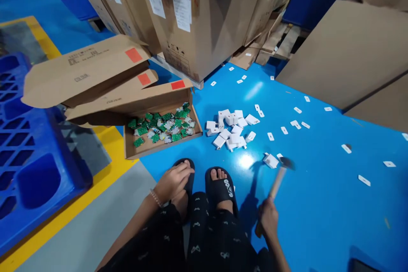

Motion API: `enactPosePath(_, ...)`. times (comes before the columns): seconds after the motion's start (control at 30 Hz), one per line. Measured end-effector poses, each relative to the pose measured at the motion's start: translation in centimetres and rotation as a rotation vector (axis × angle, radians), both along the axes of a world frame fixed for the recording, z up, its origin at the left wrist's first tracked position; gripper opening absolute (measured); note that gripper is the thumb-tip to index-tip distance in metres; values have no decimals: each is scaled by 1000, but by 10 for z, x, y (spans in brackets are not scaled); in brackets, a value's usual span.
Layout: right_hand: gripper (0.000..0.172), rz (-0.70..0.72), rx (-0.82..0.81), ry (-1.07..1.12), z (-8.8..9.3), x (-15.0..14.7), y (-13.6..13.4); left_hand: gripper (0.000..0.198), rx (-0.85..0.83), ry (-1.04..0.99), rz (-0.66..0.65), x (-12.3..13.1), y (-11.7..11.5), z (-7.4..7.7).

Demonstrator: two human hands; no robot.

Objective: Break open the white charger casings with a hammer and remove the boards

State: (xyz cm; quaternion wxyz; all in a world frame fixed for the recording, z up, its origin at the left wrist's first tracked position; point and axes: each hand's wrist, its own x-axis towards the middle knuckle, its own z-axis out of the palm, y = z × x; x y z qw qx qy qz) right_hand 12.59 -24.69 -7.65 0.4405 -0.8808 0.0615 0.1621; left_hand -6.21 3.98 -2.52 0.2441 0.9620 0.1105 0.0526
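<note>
My right hand (268,216) is wrapped round the wooden handle of a hammer (277,182). The dark hammer head is blurred and hangs close to a single white charger block (270,160) on the blue floor; whether they touch I cannot tell. My left hand (174,180), with a beaded bracelet at the wrist, rests over my left foot, fingers loosely stretched out and holding nothing visible. In front of my feet lies a heap of white charger blocks (235,139). To its left, an open cardboard box (153,149) contains many green circuit boards (175,122).
Small white plastic plates (284,130) are scattered over the floor to the right. Tall cardboard cartons (210,42) stand ahead. A blue plastic pallet (63,165) is at the left, and a large cardboard sheet (347,55) leans at the right.
</note>
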Motion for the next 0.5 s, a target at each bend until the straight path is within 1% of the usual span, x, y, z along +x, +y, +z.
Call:
enactPosePath(0.07,50,-22,18,-3,0,2,-1,34,30,-7,3,1,0,1)
enactPosePath(0.17,52,-12,160,-12,6,-2,-8,34,47,-12,-6,3,0,3)
enactPosePath(0.2,53,8,173,-24,6,-6,-12,34,47,-21,-12,4,-1,3)
enactPosePath(0.23,54,36,146,-39,4,-12,-17,34,48,-32,-15,5,-1,3)
enactPosePath(0.27,55,66,75,-53,0,-19,-22,33,49,-38,-18,5,-1,3)
enactPosePath(0.37,58,156,-205,-7,-24,-46,-41,32,55,-47,-21,5,-2,1)
enactPosePath(0.43,59,202,-292,55,-39,-60,-53,31,50,-38,-16,4,-2,-1)
enactPosePath(0.5,62,239,-332,10,-46,-62,-64,31,35,-13,-8,3,-2,-2)
